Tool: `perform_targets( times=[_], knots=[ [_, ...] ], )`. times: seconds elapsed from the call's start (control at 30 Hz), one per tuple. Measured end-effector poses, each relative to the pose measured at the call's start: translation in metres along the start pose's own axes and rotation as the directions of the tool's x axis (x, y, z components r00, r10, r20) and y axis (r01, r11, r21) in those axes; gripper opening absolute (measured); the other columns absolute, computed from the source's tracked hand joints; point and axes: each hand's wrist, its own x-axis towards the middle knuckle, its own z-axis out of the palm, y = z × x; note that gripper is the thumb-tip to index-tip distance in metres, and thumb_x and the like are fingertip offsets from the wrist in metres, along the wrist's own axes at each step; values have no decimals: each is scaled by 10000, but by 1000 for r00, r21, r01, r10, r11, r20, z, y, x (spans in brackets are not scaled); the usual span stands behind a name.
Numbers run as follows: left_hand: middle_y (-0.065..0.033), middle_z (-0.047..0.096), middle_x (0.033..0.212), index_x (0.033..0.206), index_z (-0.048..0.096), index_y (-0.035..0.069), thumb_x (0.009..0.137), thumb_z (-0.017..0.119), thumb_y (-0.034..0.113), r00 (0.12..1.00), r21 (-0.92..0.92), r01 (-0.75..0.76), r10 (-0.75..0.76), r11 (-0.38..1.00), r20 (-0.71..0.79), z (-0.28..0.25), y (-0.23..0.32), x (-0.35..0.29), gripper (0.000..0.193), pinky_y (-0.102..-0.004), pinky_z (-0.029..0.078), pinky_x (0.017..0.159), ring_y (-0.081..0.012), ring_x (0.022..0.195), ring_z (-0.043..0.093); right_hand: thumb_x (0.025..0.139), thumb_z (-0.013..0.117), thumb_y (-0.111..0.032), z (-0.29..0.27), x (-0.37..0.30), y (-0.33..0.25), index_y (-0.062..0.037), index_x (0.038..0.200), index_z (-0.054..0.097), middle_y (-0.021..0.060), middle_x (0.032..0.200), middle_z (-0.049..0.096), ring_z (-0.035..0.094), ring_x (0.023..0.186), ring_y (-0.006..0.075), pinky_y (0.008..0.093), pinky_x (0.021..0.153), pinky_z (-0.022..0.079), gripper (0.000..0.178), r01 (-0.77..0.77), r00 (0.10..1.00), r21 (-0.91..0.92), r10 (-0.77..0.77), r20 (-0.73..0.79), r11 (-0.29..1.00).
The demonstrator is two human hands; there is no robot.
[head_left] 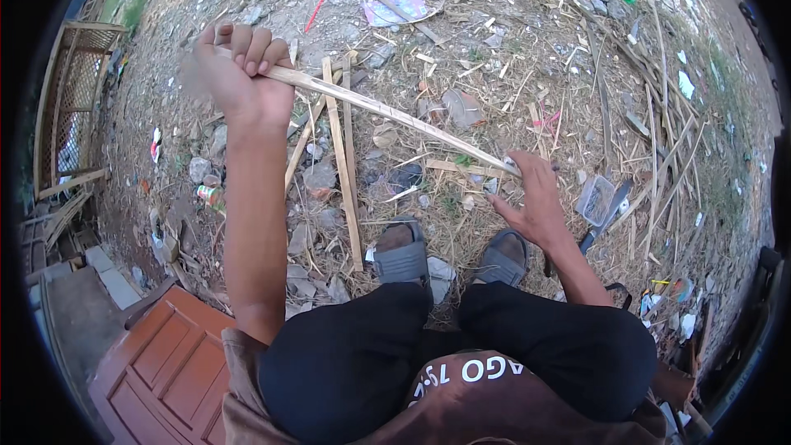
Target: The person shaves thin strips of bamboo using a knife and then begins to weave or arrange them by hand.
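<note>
My left hand [247,74], raised at the upper left, has its fingers wrapped around one end of a long, pale wooden stick [387,111]. The stick slants down to the right across the view. At its far end is my right hand [535,202], fingertips touching or just beside the tip, with the thumb spread apart from it. Part of the right fingers is turned away from view. Beside my right wrist lie a clear plastic box [595,200] with small dark contents and a knife [611,213] with a dark handle.
Flat wooden strips [342,165] lie on the rubble-strewn ground left of my sandalled feet [401,251]. More long strips [659,148] are heaped at the right. A brown panelled door [169,371] lies at the lower left, and a wooden lattice frame [74,107] stands at the far left.
</note>
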Motion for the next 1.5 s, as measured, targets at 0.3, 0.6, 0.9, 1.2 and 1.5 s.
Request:
perform_targets(
  times=[0.3,0.6,0.9,1.2,1.5],
  knots=[
    [-96,564,953,1168,500,38,955,572,444,984,726,162,-51,668,-173,-144,-96,-11,465,-376,471,812,-226,872,549,922,661,-191,9,-25,4,-5,1005,642,102,641,609,582,560,227,348,561,444,205,-346,925,323,264,272,881],
    [-260,558,1166,1277,426,-24,796,771,306,998,915,32,64,-401,-7,-260,-150,-68,678,-471,430,976,-422,1123,540,932,617,-125,1,-113,48,0,987,613,16,697,542,479,639,81,271,576,394,137,-695,716,317,663,219,645],
    [-210,672,1039,1254,512,-1,794,789,215,949,960,267,-149,-88,-278,-271,-111,-39,579,-414,517,845,-334,959,665,937,612,-100,-23,-72,27,11,975,608,-14,648,483,418,598,70,270,535,336,118,-578,814,298,515,267,759],
    [-86,645,925,1200,421,61,930,694,192,893,800,415,-362,433,-267,-221,-101,-4,405,-315,550,630,-175,788,646,804,629,-56,-137,2,37,-46,959,618,158,666,610,636,582,283,372,568,475,156,-294,914,-168,328,239,941],
    [-74,584,1218,1317,438,103,989,604,232,919,671,257,-390,696,53,-187,-32,82,389,-400,455,949,-193,1105,559,780,602,-170,-204,91,52,-7,996,676,245,796,673,666,819,419,499,735,529,280,76,988,-602,19,150,795]
  ],
)
